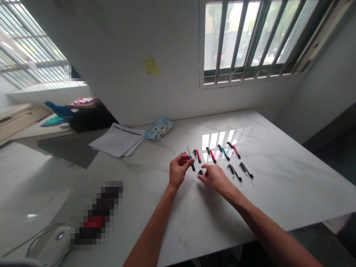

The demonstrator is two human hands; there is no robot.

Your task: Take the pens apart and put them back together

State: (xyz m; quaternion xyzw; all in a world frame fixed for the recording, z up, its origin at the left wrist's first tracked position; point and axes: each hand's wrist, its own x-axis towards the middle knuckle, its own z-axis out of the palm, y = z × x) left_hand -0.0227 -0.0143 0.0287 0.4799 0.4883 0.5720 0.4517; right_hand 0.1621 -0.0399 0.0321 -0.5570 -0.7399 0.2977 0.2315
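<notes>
My left hand (178, 171) is closed around a teal pen (192, 163), holding it just above the white marble table (278, 185). My right hand (214, 178) rests on the table beside it, fingertips touching a small black pen part (200, 172). Beyond the hands lies a row of pens: a red one (198, 156), another red one (212, 155), a teal one (225, 153) and a pink-red one (236, 151). To the right lie two black pens (235, 173) (247, 170).
A stack of papers (118, 140) and a blue tissue packet (159, 129) lie at the table's far side by the wall. A white device with a cable (54, 243) sits at the near left. The table's front edge runs close below my forearms.
</notes>
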